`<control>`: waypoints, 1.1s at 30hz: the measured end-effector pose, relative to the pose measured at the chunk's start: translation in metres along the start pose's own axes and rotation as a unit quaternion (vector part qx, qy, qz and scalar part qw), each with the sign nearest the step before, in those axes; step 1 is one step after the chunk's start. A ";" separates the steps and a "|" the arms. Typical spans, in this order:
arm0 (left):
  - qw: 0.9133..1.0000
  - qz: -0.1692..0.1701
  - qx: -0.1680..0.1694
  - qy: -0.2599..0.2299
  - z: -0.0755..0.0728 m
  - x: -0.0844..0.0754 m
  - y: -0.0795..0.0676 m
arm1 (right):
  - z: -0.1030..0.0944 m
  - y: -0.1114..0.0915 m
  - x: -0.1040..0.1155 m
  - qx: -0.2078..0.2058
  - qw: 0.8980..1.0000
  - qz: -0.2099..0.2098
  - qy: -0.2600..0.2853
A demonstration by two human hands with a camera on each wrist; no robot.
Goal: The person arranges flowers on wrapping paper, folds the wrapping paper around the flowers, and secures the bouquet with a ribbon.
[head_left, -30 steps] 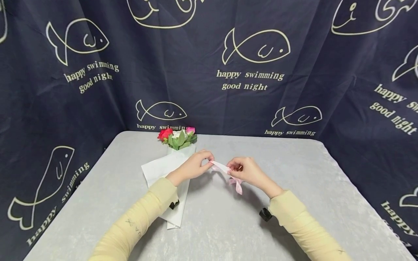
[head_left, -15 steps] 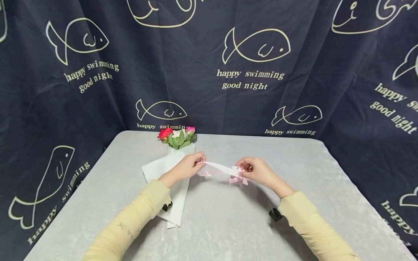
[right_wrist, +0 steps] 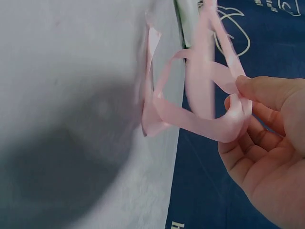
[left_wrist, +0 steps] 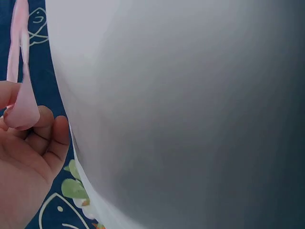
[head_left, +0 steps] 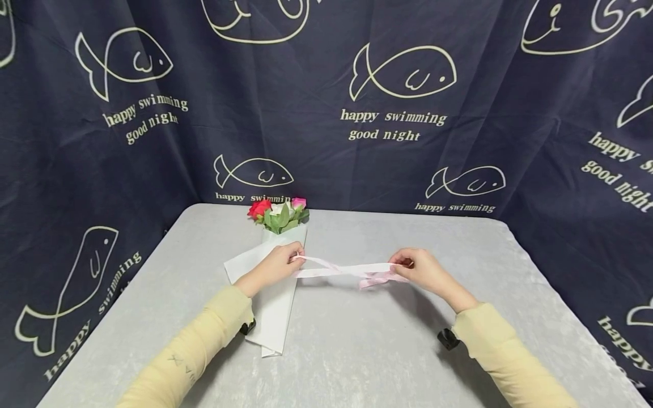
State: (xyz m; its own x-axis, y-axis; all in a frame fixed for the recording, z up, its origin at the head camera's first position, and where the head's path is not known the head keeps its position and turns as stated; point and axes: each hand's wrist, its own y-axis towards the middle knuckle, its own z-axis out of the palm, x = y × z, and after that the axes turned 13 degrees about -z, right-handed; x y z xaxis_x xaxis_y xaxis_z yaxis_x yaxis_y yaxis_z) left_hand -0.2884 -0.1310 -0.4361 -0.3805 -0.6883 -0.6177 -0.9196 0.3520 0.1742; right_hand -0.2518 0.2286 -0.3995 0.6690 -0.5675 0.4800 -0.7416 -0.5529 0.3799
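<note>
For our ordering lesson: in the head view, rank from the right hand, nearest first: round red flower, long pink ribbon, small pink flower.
1. Pink ribbon, in the right hand
2. Pink flower, to its left
3. Red flower, farther left

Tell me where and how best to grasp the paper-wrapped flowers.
Grip the narrow near end of the white wrapper, probably from the right: it lies lengthwise and tapers toward that end, the flower heads sit at the far end, and the left hand and sleeve overlap it from the left in the head view.

Pale pink ribbon (head_left: 364,269) (navy, fish-printed curtain (head_left: 306,102))
</note>
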 end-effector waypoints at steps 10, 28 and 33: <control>1.000 -0.003 0.004 0.007 0.000 0.002 -0.004 | -0.005 -0.007 -0.002 0.007 1.000 0.008 -0.023; 1.000 -0.001 -0.015 0.018 -0.001 -0.008 -0.006 | 0.035 -0.004 0.011 -0.005 0.996 -0.060 -0.066; 1.000 -0.003 -0.015 0.024 0.000 -0.009 -0.005 | 0.053 0.012 0.021 0.028 0.997 -0.054 -0.049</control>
State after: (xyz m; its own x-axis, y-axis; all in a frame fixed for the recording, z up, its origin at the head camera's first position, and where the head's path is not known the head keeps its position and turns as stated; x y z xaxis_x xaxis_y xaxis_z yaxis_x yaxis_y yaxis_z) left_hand -0.2805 -0.1267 -0.4311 -0.3781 -0.7200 -0.5819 -0.9243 0.3287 0.1939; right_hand -0.2438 0.1778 -0.4263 0.7484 -0.5584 0.3580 -0.6630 -0.6455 0.3791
